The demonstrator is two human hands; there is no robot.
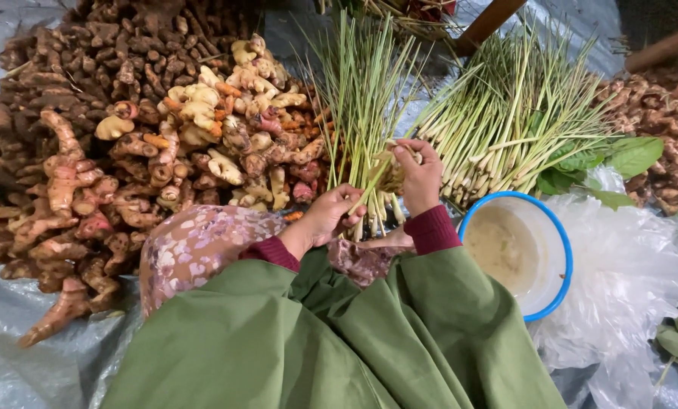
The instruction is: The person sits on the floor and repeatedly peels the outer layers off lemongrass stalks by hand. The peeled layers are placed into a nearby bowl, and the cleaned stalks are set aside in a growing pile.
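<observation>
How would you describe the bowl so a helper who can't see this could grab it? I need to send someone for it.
Start at the big heap of lemongrass on the right of the tarp. Just below it, beside the person's right sleeve, sits the bowl. It is the only round, white thing with a blue rim, resting against clear plastic sheeting.

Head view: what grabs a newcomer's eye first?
Both hands, left hand and right hand, at centre, gripping an upright bundle of lemongrass stalks. To the left, a big heap of brown and pale ginger-like roots; lower right, a white bowl with a blue rim on the plastic sheet.
</observation>
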